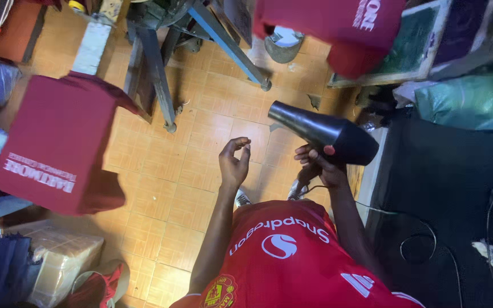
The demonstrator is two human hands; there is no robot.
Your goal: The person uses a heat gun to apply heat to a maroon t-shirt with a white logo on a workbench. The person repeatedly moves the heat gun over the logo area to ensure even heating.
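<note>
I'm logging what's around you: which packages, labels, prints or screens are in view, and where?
Left maroon shirt, on a board at left: flat rectangle, white lettering near its lower edge.
Top maroon shirt, above the hair dryer: folded, white lettering.
Wrapped parcel, bottom left: boxy, tan, glossy film.
No screens.

The hair dryer [322, 132] is matte black with a small red button. Two T-shirts, one stretched at the left [55, 142] and one at the top [332, 23], are maroon with white lettering. The person's jersey [292, 256] is bright red with white print. The floor [201, 148] is orange-tan tile in a grid.
</note>
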